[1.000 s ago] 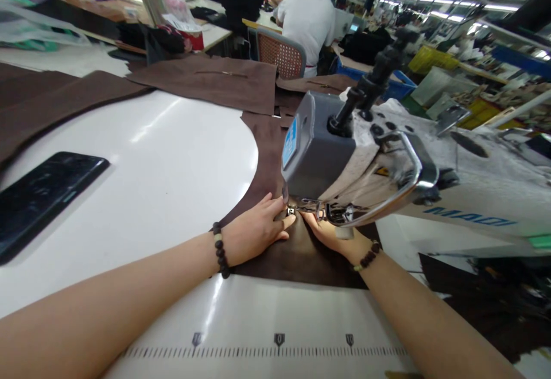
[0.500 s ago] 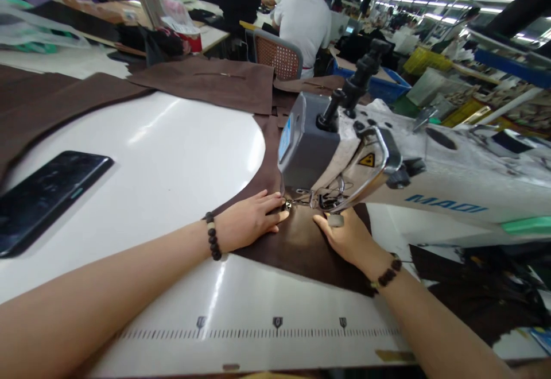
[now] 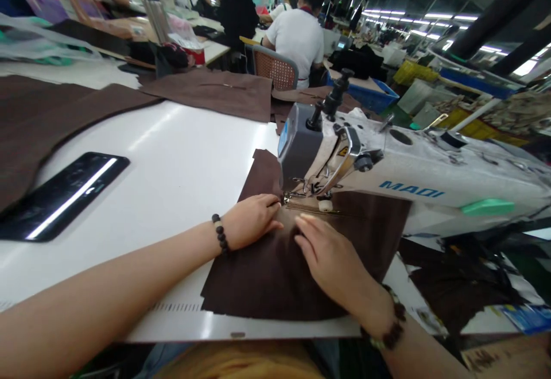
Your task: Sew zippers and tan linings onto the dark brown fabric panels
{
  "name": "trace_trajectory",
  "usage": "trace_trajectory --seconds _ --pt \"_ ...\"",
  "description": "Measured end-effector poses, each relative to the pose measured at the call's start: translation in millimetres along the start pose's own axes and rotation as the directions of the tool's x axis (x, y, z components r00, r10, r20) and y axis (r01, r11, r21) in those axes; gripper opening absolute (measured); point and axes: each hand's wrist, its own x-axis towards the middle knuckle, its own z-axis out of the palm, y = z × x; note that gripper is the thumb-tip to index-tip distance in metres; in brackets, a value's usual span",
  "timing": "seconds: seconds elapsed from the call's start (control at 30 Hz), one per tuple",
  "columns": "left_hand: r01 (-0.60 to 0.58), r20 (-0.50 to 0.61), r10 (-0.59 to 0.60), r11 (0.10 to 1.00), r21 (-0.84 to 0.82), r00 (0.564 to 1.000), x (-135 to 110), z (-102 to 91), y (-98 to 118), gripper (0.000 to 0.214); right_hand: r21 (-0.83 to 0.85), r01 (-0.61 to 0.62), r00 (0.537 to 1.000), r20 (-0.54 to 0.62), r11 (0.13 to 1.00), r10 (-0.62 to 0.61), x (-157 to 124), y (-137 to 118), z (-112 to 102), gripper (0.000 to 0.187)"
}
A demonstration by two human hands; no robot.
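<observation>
Here's the danger spot, right at the presser foot (image 3: pixel 297 196): the fingertips (image 3: pixel 275 201) of the left hand (image 3: pixel 252 221) are working just beside it, and a small slip forward could bring them under the needle, which is too small to pick out here. The brown suede panel (image 3: pixel 275 278) sits across the white desk (image 3: pixel 172 155), caught under that foot, with one corner rising behind the head of the MAQI sewing machine (image 3: pixel 430 178) and a broad flap running out to the right. There's a real risk of trouble in that soft material: uneven pressure from the two hands could drag it askew or bunch it, pulling the line of stitching (image 3: pixel 310 208) off true. Now the hands! The left forearm reaches in low from the side, wrist nearly flat, fingers together and curved down near the foot. The right hand (image 3: pixel 331 255) lies spread on the suede, fingers pointing toward the machine, wrist angled back toward the body. Neither grip is closed; both are open, pressing flat on the panel rather than clasping it.
</observation>
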Motion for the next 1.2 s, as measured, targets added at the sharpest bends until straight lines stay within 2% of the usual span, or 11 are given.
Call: trace_trajectory --seconds 0.07,0.13,0.23,0.33,0.47,0.7,1.2 --pt "0.036 0.005 -0.036 0.999 0.022 0.999 2.7 0.9 3.9 0.044 -0.038 -0.038 0.997 -0.063 0.999 0.036 16.2 11.2 7.7 0.036" --pt "0.071 0.013 -0.072 0.996 0.053 0.997 5.4 1.6 7.4 0.054 -0.071 -0.052 0.998 -0.046 0.996 0.049 25.8 20.3 20.7 0.040" --pt "0.117 0.018 -0.119 0.990 0.084 0.993 8.0 3.5 12.4 0.060 -0.081 -0.040 0.998 -0.041 0.996 0.037 28.4 29.5 38.8 0.043" --pt "0.155 0.017 -0.157 0.984 0.083 0.987 8.6 6.5 16.1 0.062 -0.066 -0.011 0.998 -0.067 0.998 0.007 25.7 35.1 47.3 0.043" --pt "0.188 0.011 -0.189 0.981 0.053 0.982 7.6 10.3 17.1 0.064 -0.115 0.002 0.995 -0.099 0.993 -0.014 25.0 36.1 49.4 0.043" --pt "0.164 -0.014 -0.163 0.986 0.040 0.986 7.6 14.0 14.2 0.069 -0.217 0.020 0.995 -0.095 0.976 -0.041 26.2 32.8 52.9 0.043" --pt "0.166 0.021 -0.167 0.985 0.046 0.986 10.8 9.1 11.4 0.064 -0.157 -0.027 0.997 -0.076 0.987 0.015 30.1 26.9 44.6 0.041"
